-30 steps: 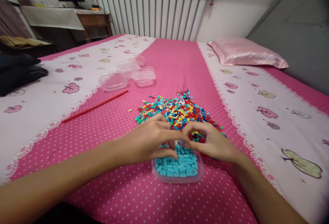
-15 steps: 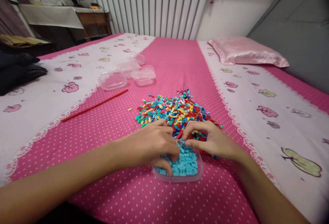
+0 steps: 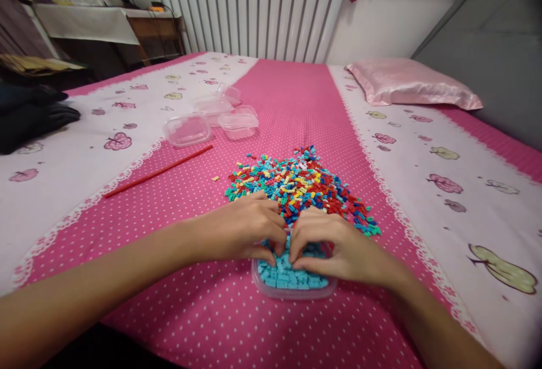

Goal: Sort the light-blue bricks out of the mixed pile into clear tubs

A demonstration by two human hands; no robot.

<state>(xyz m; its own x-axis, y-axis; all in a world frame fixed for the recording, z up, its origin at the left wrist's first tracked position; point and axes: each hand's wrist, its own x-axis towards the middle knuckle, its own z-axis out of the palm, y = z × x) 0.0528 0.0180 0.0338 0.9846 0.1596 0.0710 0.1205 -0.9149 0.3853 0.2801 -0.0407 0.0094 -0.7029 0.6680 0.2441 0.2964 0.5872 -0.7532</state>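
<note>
A clear plastic container (image 3: 292, 294) full of light blue toy bricks (image 3: 285, 276) sits close in front of me. Over its left side, my left hand (image 3: 252, 228) is curled, thumb and fingertips down at the bricks. My right hand (image 3: 330, 244) reaches over the right side, its thumb and fingers pinched at the blue bricks. Whatever either hand pinches is too small or hidden to make out. Just beyond both hands spreads a pile of mixed small bricks (image 3: 296, 179) in red, yellow, green and blue, its near part covered by the hands.
Several clear plastic boxes (image 3: 187, 130) stand at the far left of the pink bedspread (image 3: 288, 95). A thin red stick (image 3: 158, 171) lies left of the pile. To the far right is a pink pillow (image 3: 410, 83); a radiator (image 3: 249, 18) lines the back wall.
My right hand has come from the pile's near edge down over the container, its fingers now at the blue bricks. My left hand has drawn slightly up and back.
</note>
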